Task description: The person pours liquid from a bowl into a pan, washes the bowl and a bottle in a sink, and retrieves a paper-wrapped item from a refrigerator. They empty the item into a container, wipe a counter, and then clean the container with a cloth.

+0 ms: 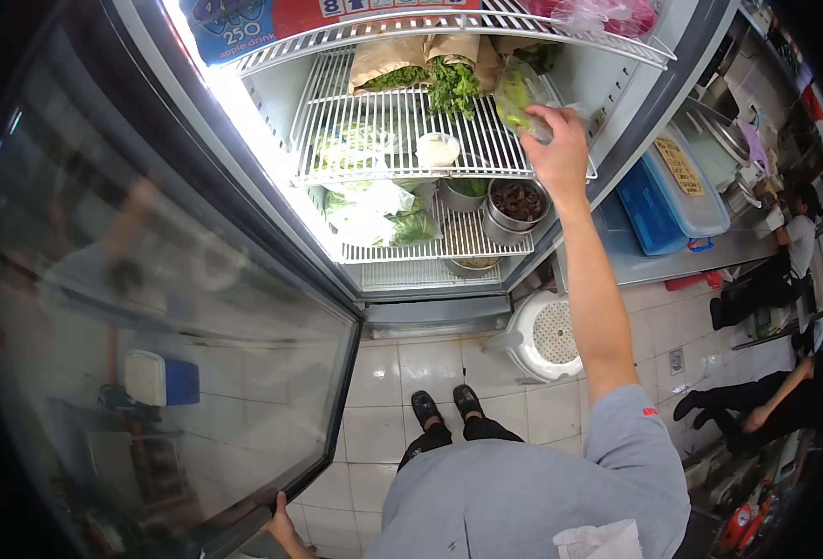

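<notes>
My right hand (559, 144) reaches onto an upper wire shelf (384, 173) of the refrigerator, its thumb and fingers closed on a clear plastic bag of green vegetables (521, 93). Beside the bag, leafy herbs (453, 86) stick out of brown paper wraps (388, 63). A small white tub (438, 149) stands near the shelf's front edge, left of my right hand. At the lower left, my left hand (286, 524) grips the edge of the glass refrigerator door (337, 410), which stands open; part of this hand is cut off.
Metal pots (516, 207) and bagged greens (384, 214) fill the shelf below. A white stool (547, 335) stands on the tiled floor to the right. Near it, a blue lidded container (658, 200) rests on a steel counter (630, 261). Two people (789, 252) are at the far right.
</notes>
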Action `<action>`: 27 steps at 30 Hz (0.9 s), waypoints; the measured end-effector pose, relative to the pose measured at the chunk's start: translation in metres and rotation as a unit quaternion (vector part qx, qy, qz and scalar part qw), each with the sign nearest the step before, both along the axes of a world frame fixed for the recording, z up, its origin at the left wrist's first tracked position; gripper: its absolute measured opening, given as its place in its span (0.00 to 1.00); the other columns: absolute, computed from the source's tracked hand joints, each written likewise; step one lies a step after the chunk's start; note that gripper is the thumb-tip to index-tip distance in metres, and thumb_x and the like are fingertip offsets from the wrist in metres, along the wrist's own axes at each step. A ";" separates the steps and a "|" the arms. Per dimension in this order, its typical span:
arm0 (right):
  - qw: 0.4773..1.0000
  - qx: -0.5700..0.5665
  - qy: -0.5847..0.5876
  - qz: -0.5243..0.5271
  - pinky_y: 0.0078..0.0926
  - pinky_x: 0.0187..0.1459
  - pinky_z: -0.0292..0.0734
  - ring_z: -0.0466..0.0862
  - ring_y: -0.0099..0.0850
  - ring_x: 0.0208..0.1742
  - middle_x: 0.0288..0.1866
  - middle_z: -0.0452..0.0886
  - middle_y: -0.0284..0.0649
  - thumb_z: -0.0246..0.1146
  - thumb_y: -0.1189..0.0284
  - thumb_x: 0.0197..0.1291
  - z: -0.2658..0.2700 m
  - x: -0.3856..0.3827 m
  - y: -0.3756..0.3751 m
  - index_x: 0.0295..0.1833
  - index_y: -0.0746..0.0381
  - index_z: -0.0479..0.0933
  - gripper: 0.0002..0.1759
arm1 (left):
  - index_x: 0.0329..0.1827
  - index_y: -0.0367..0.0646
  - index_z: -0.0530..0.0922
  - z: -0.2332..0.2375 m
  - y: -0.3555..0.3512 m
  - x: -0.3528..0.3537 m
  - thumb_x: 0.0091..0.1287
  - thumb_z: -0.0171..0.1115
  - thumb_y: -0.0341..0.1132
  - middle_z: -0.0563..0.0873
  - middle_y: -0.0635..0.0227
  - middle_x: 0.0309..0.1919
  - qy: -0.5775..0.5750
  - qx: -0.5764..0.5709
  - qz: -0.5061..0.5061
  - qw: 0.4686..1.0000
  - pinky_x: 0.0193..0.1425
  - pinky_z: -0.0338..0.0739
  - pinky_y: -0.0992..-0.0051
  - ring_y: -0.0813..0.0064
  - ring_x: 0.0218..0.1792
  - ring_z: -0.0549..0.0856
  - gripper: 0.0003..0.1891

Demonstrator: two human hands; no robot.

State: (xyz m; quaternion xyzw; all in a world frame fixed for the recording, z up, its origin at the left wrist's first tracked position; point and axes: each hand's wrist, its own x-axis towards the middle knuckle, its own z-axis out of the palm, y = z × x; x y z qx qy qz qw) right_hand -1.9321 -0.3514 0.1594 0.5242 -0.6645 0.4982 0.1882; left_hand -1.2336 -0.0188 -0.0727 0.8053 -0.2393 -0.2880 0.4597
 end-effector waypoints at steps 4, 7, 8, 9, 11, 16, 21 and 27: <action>0.998 0.039 -0.015 0.049 0.36 0.57 0.72 0.76 0.45 0.54 0.50 0.77 0.45 0.70 0.69 0.48 0.005 -0.008 0.003 0.51 0.55 0.81 0.21 | 0.58 0.29 0.76 0.000 0.002 -0.005 0.55 0.75 0.29 0.81 0.59 0.54 0.015 0.003 0.024 1.000 0.62 0.71 0.72 0.68 0.52 0.79 0.28; 0.994 0.081 -0.010 0.075 0.35 0.61 0.70 0.74 0.46 0.59 0.57 0.75 0.49 0.70 0.67 0.50 0.009 -0.016 0.008 0.56 0.56 0.79 0.24 | 0.59 0.29 0.75 0.005 0.002 -0.012 0.55 0.75 0.28 0.81 0.58 0.55 0.022 0.007 0.020 1.000 0.62 0.71 0.72 0.68 0.53 0.79 0.29; 0.992 0.094 -0.020 0.080 0.34 0.62 0.69 0.74 0.46 0.61 0.59 0.74 0.49 0.69 0.66 0.51 0.010 -0.018 0.010 0.58 0.57 0.78 0.26 | 0.59 0.29 0.75 0.005 0.003 -0.014 0.55 0.75 0.28 0.81 0.58 0.55 0.022 0.002 0.018 1.000 0.62 0.71 0.72 0.68 0.53 0.79 0.29; 0.990 0.107 -0.030 0.085 0.34 0.63 0.68 0.73 0.46 0.62 0.61 0.73 0.50 0.69 0.66 0.52 0.009 -0.021 0.011 0.60 0.57 0.77 0.27 | 0.59 0.29 0.75 0.004 0.004 -0.015 0.55 0.75 0.28 0.81 0.58 0.55 0.022 -0.002 0.016 1.000 0.62 0.71 0.72 0.68 0.53 0.79 0.29; 0.991 0.106 -0.007 0.082 0.34 0.63 0.68 0.72 0.46 0.63 0.62 0.72 0.50 0.69 0.65 0.53 0.004 -0.023 0.014 0.62 0.56 0.75 0.29 | 0.58 0.29 0.75 0.002 0.007 -0.016 0.55 0.75 0.28 0.81 0.59 0.54 0.021 -0.009 0.019 1.000 0.62 0.71 0.72 0.68 0.52 0.79 0.28; 0.993 0.104 0.024 0.056 0.37 0.63 0.69 0.72 0.45 0.63 0.63 0.73 0.45 0.68 0.65 0.54 0.004 -0.017 0.019 0.62 0.56 0.75 0.28 | 0.57 0.30 0.76 -0.005 0.013 -0.020 0.55 0.74 0.28 0.82 0.61 0.53 0.032 -0.031 0.010 0.999 0.61 0.71 0.72 0.69 0.51 0.79 0.27; 0.995 0.082 0.010 0.057 0.37 0.61 0.70 0.74 0.45 0.61 0.61 0.75 0.46 0.68 0.65 0.54 0.004 -0.017 0.017 0.59 0.56 0.77 0.26 | 0.55 0.31 0.77 -0.005 0.017 -0.028 0.55 0.74 0.28 0.82 0.61 0.51 0.025 -0.033 0.019 0.999 0.60 0.71 0.72 0.70 0.51 0.79 0.25; 0.998 -0.002 0.036 0.048 0.38 0.59 0.70 0.75 0.44 0.58 0.56 0.77 0.45 0.70 0.66 0.53 0.008 -0.009 0.019 0.51 0.58 0.81 0.19 | 0.56 0.31 0.76 -0.004 0.020 -0.037 0.54 0.75 0.28 0.81 0.61 0.52 0.011 -0.022 0.033 0.999 0.62 0.70 0.71 0.69 0.52 0.78 0.27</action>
